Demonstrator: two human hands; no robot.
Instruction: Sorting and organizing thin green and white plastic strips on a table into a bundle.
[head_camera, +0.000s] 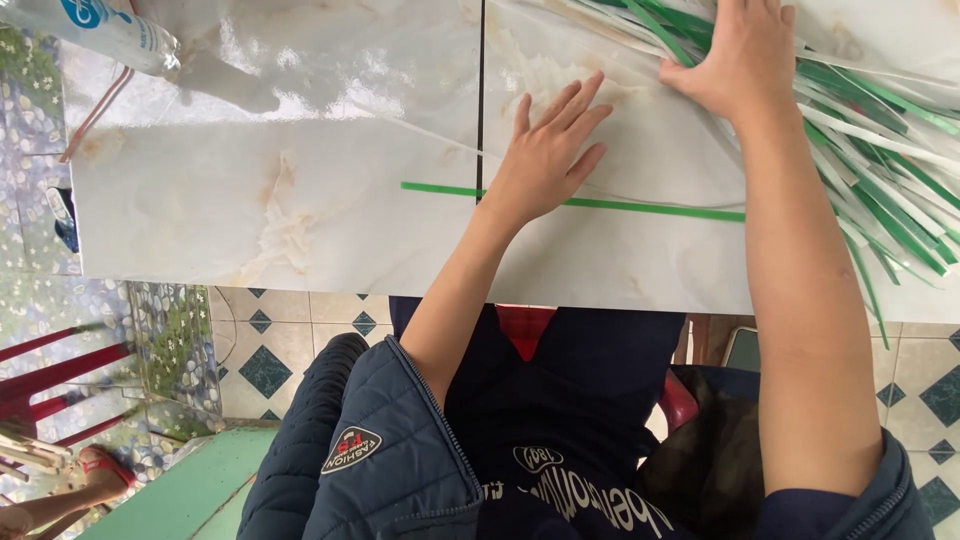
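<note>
My left hand (548, 150) lies flat on a white marble-patterned table (280, 200), fingers spread, resting over a single long green strip (650, 207) that runs left to right. My right hand (738, 58) presses palm-down on a pile of green and white strips (880, 160) at the table's far right. Its fingers are apart and I see nothing gripped in it. Dark quilted jacket sleeves are pushed up both arms.
A clear plastic bottle (110, 30) lies at the table's top left, next to a thin red cord (95, 110). A dark seam (481, 90) splits the tabletop. Below the table edge are patterned floor tiles (265, 350), red chair legs (60, 370) and a green bench (190, 490).
</note>
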